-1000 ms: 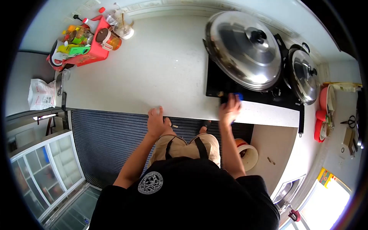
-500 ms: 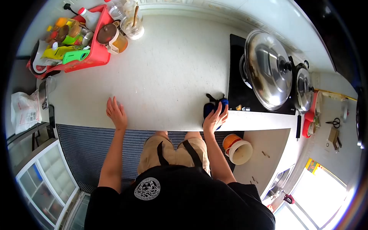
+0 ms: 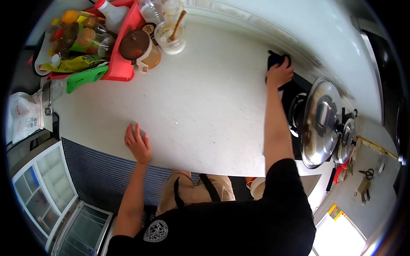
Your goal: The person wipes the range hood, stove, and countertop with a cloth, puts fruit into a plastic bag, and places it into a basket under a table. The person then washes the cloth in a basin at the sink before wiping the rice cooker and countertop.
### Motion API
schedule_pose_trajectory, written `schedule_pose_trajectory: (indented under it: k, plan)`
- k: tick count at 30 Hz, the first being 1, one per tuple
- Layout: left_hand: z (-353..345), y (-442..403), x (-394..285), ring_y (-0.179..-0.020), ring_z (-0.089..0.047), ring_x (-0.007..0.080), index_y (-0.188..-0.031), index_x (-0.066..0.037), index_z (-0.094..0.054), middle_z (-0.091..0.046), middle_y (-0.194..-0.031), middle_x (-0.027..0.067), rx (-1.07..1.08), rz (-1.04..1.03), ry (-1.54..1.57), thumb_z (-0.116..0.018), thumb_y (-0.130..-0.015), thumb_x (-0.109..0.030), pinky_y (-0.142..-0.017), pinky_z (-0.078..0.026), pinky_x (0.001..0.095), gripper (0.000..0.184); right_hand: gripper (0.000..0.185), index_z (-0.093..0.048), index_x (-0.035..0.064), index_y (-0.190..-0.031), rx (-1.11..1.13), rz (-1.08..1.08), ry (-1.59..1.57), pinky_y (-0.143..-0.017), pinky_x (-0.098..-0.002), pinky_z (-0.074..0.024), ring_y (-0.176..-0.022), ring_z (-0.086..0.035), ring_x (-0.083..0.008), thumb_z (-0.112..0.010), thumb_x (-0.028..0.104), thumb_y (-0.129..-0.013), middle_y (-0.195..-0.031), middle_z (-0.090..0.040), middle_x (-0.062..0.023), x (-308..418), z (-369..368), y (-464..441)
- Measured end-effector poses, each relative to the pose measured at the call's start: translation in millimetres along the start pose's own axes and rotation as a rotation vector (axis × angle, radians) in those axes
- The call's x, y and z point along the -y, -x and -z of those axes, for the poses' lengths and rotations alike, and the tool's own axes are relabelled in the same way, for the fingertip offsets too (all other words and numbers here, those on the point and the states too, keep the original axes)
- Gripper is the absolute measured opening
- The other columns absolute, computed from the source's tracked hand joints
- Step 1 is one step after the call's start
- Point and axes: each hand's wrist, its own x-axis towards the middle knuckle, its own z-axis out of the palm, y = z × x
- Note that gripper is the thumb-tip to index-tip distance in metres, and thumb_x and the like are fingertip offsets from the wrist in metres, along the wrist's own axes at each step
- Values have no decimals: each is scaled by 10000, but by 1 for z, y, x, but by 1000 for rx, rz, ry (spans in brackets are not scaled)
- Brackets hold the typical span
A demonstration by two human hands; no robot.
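My right hand (image 3: 280, 75) reaches to the far right part of the white countertop (image 3: 200, 98), fingers over a crumpled dark blue cloth (image 3: 274, 59). The cloth lies at the back corner of the black stove, close to the wall, and part of it is hidden under my palm. Near the counter's front edge rests my left hand (image 3: 139, 145), its fingers stretched out and holding nothing. Small pale specks (image 3: 176, 123) dot the surface between my hands.
Right of my arm, a large lidded pot (image 3: 321, 123) stands on the stove, a smaller lidded pan (image 3: 345, 141) beside it. A red basket (image 3: 124, 70) of bottles fills the back left. Next to it are a brown-lidded jug (image 3: 136, 46) and a jar (image 3: 171, 40) with a wooden-handled spoon.
My right hand has moved from the counter's front edge to the back beside the stove, taking the cloth along. My left hand stays near the front edge. The head view has shifted.
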Motion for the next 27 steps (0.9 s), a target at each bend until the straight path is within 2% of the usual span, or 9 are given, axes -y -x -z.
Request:
schedule_pose_trajectory:
  k: [4,5,8,10,12,15,19,22,27]
  plan:
    - [1,1,0,-1317,-301,361,-1365,-38,-410,-356,-1415,208,0,17,37,-435,-948,-244,-1084,-202,497,465,466,-506,112,-1217,16,-141,120,-858,-476,-420,-1056,-499,-356,-637,206,-780,-1213,-486,-157,37,-25,-20]
    - [2,1,0,-1316,-301,362,-1364,-35,-409,-355,-1415,209,0,17,49,-443,-945,-241,-1085,-202,496,468,507,-493,107,-1222,38,-55,27,-845,-478,-424,-1039,-502,-345,-641,222,-751,-1171,-499,-147,53,-23,-11]
    - [2,0,-1,-1314,-302,364,-1362,-28,-408,-355,-1415,212,-16,13,60,-462,-937,-227,-1084,-205,498,472,494,-540,137,-1206,84,209,-239,-969,-468,-382,-1171,-482,-341,-628,158,-720,-1289,-492,-164,126,-13,32]
    - [3,0,-1,-1311,-304,365,-1357,-28,-410,-354,-1415,212,-23,3,55,-476,-929,-218,-1083,-209,499,473,446,-587,141,-1144,91,413,-465,-939,-448,-418,-1119,-513,-347,-625,122,-699,-1252,-522,-143,167,-2,51]
    - [1,1,1,-1307,-307,366,-1350,-32,-416,-353,-1416,210,-32,0,45,-493,-918,-212,-1081,-214,500,475,438,-599,167,-1121,293,587,-636,-934,-453,-421,-1120,-514,-345,-637,104,-690,-1239,-542,-97,188,16,69]
    - [1,1,-1,-1303,-310,366,-1337,-40,-425,-353,-1417,199,-8,39,47,-514,-899,-210,-1081,-218,500,478,473,-602,174,-1138,403,720,-733,-954,-451,-409,-1134,-506,-334,-668,77,-680,-1268,-533,-88,158,55,101]
    - [3,-1,-2,-1286,-337,365,-1318,-41,-441,-376,-1399,201,-35,40,43,-509,-894,-225,-1081,-241,500,467,559,-633,202,-1122,548,700,-639,-975,-435,-405,-1196,-485,-302,-727,22,-602,-1302,-523,-71,41,133,171]
    - [1,1,-1,-1283,-342,364,-1313,-39,-443,-377,-1398,199,-28,46,37,-516,-887,-228,-1082,-242,502,471,609,-637,191,-1115,471,759,-628,-959,-442,-428,-1159,-517,-318,-745,45,-534,-1258,-551,-103,-21,126,157]
    - [7,-1,-2,-1284,-341,363,-1310,-37,-444,-379,-1398,193,-39,44,62,-531,-877,-231,-1083,-240,502,482,421,-599,104,-1158,202,506,-521,-999,-452,-378,-1165,-483,-366,-641,89,-740,-1269,-529,-158,49,36,50]
